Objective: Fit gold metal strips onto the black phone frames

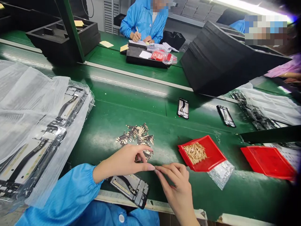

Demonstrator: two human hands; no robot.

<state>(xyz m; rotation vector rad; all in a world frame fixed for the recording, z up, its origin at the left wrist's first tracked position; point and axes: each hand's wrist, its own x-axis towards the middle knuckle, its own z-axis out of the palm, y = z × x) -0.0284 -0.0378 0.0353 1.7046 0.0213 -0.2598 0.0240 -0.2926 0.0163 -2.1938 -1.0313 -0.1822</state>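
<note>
My left hand (124, 160) reaches over the front of the green bench, its thumb and forefinger stretched apart in a curve. Its thumb tip meets the fingertips of my right hand (176, 182), which are pinched together; whatever they hold is too small to name. Below my left hand a phone frame (131, 188) with a black flex cable and grey metal plates lies at the bench edge, partly covered by the wrist. Just beyond the left hand spreads a pile of small black and gold strips (137, 133), partly hidden by the fingers.
A red tray (215, 153) of thin tan strips sits on a clear plastic bag (222, 174), right of another red tray (269, 161)'s left side. Wrapped phone frames (44, 138) fill the left. Two phone frames (183, 108) lie farther back. A black box (218, 59) leans there; a co-worker (145, 22) writes opposite.
</note>
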